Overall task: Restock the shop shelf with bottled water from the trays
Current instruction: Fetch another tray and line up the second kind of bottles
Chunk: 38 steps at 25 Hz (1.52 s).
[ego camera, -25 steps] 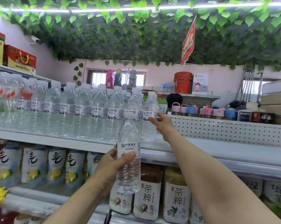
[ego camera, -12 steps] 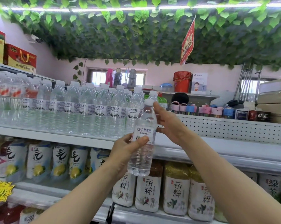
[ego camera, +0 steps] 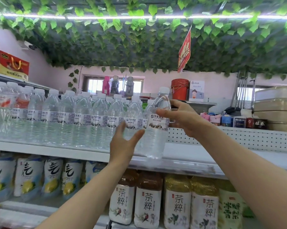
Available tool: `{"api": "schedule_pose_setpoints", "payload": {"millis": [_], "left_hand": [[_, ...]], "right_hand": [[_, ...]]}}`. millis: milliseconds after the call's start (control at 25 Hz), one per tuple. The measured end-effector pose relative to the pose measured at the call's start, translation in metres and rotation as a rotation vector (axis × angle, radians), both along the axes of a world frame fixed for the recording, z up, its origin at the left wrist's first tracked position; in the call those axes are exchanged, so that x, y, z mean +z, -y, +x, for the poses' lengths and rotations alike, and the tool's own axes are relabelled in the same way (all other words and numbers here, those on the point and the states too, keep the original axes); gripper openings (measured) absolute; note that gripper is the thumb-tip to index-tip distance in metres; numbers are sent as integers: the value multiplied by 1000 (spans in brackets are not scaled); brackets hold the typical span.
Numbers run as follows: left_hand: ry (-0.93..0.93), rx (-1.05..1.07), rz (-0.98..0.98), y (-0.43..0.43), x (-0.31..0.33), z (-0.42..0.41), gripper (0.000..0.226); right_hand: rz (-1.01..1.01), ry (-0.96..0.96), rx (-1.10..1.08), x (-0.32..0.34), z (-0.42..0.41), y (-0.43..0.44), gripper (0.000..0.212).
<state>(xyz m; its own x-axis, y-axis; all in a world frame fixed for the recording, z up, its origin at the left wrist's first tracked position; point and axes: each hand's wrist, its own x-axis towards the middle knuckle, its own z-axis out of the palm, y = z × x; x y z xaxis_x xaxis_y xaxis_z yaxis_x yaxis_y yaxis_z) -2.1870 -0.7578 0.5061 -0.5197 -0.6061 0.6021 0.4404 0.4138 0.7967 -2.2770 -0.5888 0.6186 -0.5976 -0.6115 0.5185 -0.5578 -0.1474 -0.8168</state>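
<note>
The right hand (ego camera: 182, 119) is curling its fingers (ego camera: 164, 112) round the water bottle (ego camera: 156, 141) at the label; the left hand (ego camera: 123, 144) is hovering beside, fingers spread. The bottle is standing almost upright, cap up, at the shelf (ego camera: 197, 156) edge.

Single view. The wide-angle camera sits on the person's head and faces the shop shelf (ego camera: 197, 153) almost head-on, at arm's reach. Both forearms enter from the lower edge. The left hand (ego camera: 124, 144) and the right hand (ego camera: 184, 118), which grips a water bottle (ego camera: 157, 139), fall at frame centre. The upper third takes in the leaf-covered ceiling (ego camera: 139, 47). The lower third takes in the tea bottles (ego camera: 147, 204) one tier down.
</note>
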Motion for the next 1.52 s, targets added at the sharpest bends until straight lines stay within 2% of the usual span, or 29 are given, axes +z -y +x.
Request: {"api": "schedule_pose_setpoints", "payload": {"millis": [80, 200, 360, 640, 760, 1040, 1160, 1280, 1320, 1440, 1520], "left_hand": [[32, 211, -60, 22, -12, -13, 99], [78, 419, -220, 42, -32, -37, 107], [103, 572, -293, 49, -44, -53, 113], [85, 638, -331, 53, -48, -59, 112], [89, 640, -334, 52, -49, -59, 111], [100, 648, -346, 51, -50, -58, 110], [108, 648, -347, 54, -50, -59, 109], [113, 655, -351, 54, -51, -59, 109], [113, 653, -352, 53, -51, -58, 108], [131, 607, -350, 51, -48, -52, 107], [164, 562, -339, 50, -43, -44, 104]], "right_hand": [[-31, -12, -64, 9, -9, 8, 71], [-35, -12, -109, 8, -27, 26, 66], [0, -26, -156, -9, -51, 50, 69], [57, -58, -163, -15, -66, 73, 69], [120, -28, -154, -12, -70, 75, 77], [122, -19, -173, -12, -76, 76, 100], [134, -29, -186, -15, -73, 77, 87], [156, -69, -299, -21, -71, 82, 43], [165, -86, -323, -24, -68, 81, 38], [192, -92, -374, -34, -58, 74, 74], [252, -188, -449, -39, -40, 62, 68]]}}
